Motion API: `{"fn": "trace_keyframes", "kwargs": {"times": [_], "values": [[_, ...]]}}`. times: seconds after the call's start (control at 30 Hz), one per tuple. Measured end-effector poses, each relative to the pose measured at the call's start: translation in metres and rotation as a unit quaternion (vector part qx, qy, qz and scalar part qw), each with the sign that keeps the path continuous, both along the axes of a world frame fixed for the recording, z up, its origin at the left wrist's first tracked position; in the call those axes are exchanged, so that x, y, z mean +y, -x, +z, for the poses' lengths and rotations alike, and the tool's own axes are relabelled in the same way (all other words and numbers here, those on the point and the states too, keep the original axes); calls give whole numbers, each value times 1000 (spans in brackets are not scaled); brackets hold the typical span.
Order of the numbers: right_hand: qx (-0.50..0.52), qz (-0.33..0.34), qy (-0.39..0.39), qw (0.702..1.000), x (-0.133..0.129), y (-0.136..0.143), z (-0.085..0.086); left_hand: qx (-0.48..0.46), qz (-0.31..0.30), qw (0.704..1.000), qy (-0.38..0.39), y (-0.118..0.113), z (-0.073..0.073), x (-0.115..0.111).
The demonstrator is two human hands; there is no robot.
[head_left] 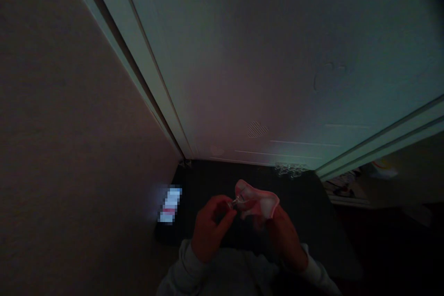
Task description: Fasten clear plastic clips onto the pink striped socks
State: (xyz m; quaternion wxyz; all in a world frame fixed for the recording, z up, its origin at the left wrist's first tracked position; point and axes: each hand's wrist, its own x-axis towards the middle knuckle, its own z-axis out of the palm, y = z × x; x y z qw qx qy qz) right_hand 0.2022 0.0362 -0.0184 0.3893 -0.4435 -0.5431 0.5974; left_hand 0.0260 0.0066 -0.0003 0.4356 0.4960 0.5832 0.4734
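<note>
Pinching a clear piece (237,201) between narrowed thumb and fingers, the left hand (211,227) is beside the pink bag (258,200). The right hand (286,239) holds the bag above the dark table (211,175), its fingers mostly hidden. More clear pieces (291,169) lie by the far edge; a lit screen (169,204) is at left.

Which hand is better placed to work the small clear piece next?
Left hand, probably: its fingertips already pinch the clear piece, while the right hand seems occupied holding the pink item.
</note>
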Motion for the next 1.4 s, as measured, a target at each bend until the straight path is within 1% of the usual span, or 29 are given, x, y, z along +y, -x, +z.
{"fn": "trace_keyframes", "kwargs": {"times": [0.07, 0.17, 0.23, 0.3, 0.37, 0.47, 0.57, 0.7, 0.8, 0.93, 1.1, 1.2, 1.27, 1.33, 1.4], "values": [[16, -24, -22, 999, -1, 3, -1, 43, -2, 999, -15, 0, 1, -1], [45, -43, -39, 997, -3, 5, -11, 101, -16, 994, -46, 1, 2, -2], [54, -59, -45, 996, -4, 7, -17, 126, -27, 989, -68, 1, 1, -2], [53, -91, -49, 993, -4, 10, -20, 143, -34, 985, -89, 0, -1, -3], [51, -127, -49, 989, -4, 14, -19, 159, -42, 980, -111, -1, -4, -4], [50, -158, -43, 985, -5, 21, -13, 192, -59, 968, -147, -3, -7, -5], [54, -175, -44, 982, -6, 25, -10, 230, -71, 950, -197, -4, -8, -4], [74, -192, -49, 977, -7, 27, -10, 256, -71, 929, -256, -6, -5, -4], [75, -195, -35, 977, -9, 27, -9, 262, -71, 926, -264, -8, -3, -4], [54, -195, -25, 979, -9, 26, -5, 255, -70, 929, -260, -8, -3, -3], [9, -153, -13, 988, -7, 21, -1, 256, -75, 927, -264, -6, -5, -1], [5, -143, -45, 989, -5, 18, -1, 243, -79, 931, -262, -5, -7, -1], [0, -134, -79, 988, -3, 16, -1, 224, -79, 939, -250, -3, -8, -1], [-10, -118, -113, 987, -2, 13, -1, 195, -75, 952, -223, -1, -8, -3], [-17, -96, -141, 985, -2, 9, -3, 154, -66, 969, -181, 0, -9, -4]]}}
